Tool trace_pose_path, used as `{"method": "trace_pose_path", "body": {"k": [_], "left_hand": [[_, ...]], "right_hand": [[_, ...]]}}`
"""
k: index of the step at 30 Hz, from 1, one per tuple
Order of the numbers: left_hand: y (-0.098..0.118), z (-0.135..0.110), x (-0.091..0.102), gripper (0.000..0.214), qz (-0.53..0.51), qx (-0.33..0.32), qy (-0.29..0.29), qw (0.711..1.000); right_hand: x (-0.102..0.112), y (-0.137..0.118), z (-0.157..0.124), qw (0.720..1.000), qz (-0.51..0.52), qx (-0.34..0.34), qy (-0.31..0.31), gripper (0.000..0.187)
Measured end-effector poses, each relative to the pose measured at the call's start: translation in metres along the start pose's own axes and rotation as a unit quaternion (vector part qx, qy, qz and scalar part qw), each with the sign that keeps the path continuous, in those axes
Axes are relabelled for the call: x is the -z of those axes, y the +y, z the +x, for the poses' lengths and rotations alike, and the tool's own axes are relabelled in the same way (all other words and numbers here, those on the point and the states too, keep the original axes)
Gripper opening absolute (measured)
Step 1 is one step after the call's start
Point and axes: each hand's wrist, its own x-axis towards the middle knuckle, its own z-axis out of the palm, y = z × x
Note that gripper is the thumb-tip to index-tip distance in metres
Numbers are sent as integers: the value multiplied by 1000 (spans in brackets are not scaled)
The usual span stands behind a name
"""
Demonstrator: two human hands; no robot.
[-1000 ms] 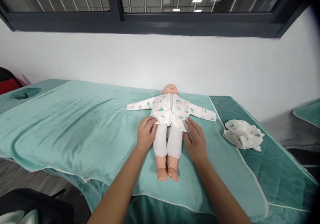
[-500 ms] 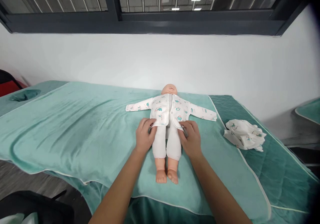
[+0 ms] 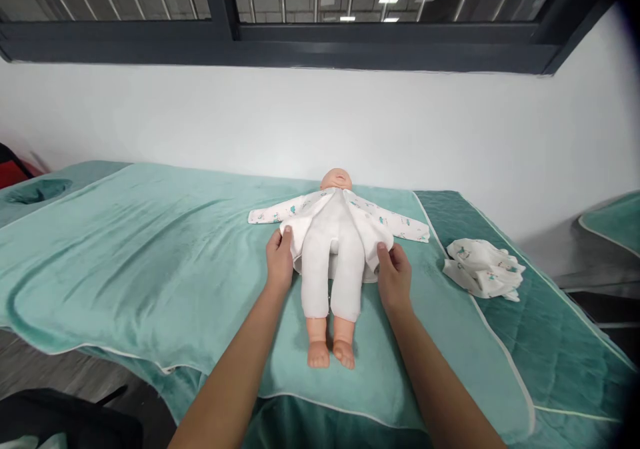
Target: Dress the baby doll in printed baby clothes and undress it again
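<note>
A baby doll [image 3: 332, 269] lies on its back in the middle of the bed, head toward the wall and bare feet toward me. It wears a white patterned baby jacket [image 3: 370, 225] with both sleeves stretched out sideways. The jacket's front is spread apart, showing the doll's white cloth body and legs. My left hand [image 3: 280, 257] pinches the edge of the left front panel. On the other side my right hand [image 3: 395, 272] grips the right panel's edge. Both panels are folded outward, plain inner side up.
A crumpled white patterned cloth [image 3: 483, 269] lies to the right on the dark green quilted cover [image 3: 550, 329]. Light green blanket [image 3: 150, 249] spreads under the doll. A white wall [image 3: 200, 115] and window frame [image 3: 380, 49] stand behind. A black item [image 3: 65, 419] sits at lower left.
Both hands have moved apart, drawing the jacket's front panels outward from over the doll's body. The white torso now shows between them. The view has shifted slightly.
</note>
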Motion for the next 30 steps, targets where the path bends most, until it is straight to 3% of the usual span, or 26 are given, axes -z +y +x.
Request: {"method": "trace_pose_path", "body": {"k": [5,9,13,16,20,23,25,27,30], "left_hand": [[-11,5,7,35,-47,-7,106,993],[-17,6,16,28,-26,-35,180,983],[-16,1,23,17,9,-48,213,976],[-13,-6,24,23,63,-80,220,970],[-8,-15,27,21,161,-134,198,957],[-6,-20,28,15,191,-170,165,953],[-4,-23,28,12,215,-198,126,948],[-1,-27,26,11,241,-229,59,941],[2,-33,25,17,288,-245,-63,924]], "right_hand": [[5,10,10,981,161,-73,77,31],[16,10,11,965,231,-88,92,26],[32,7,-1,953,266,-96,109,25],[43,8,-17,959,249,-100,93,18],[71,6,-20,993,68,-46,80,24],[112,1,9,984,-149,44,88,30],[144,-1,40,943,-298,129,71,37],[175,0,71,882,-446,152,26,41],[208,5,104,822,-564,22,-72,47]]}}
